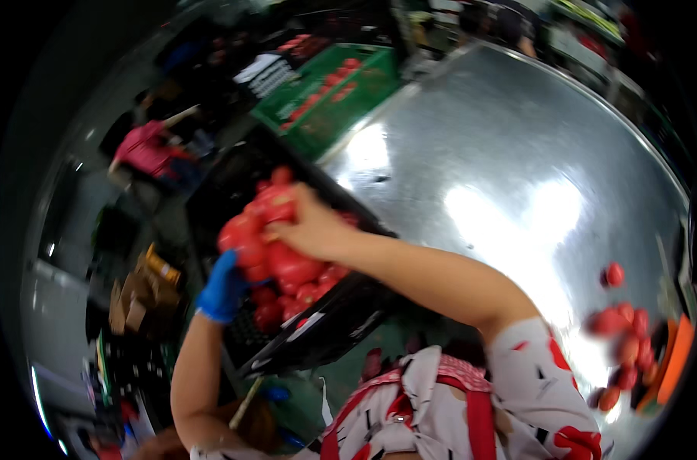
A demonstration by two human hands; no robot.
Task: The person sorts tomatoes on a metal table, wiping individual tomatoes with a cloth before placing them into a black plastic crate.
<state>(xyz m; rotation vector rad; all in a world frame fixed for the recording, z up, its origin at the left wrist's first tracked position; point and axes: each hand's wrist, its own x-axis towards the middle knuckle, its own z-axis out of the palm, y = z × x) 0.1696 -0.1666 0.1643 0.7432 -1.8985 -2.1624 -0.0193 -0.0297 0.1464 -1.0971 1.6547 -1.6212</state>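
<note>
Before me a black plastic crate (348,313) holds a heap of red tomatoes (293,264). My left hand (222,287), in a blue glove, cups tomatoes at the near left side of the heap; its fingers are partly hidden behind them. From the right, my bare right hand (311,224) reaches over the crate, with its fingers spread around tomatoes at the top of the heap. A cluster of tomatoes bulges up between both hands. Motion blur hides exactly which ones each hand grips.
A shiny metal table (498,144) extends to the right. Several loose tomatoes (627,339) lie on it beside an orange object (676,359). A green crate (337,98) with tomatoes stands beyond the black one. At the left are a person in pink (144,149) and cardboard boxes (141,296).
</note>
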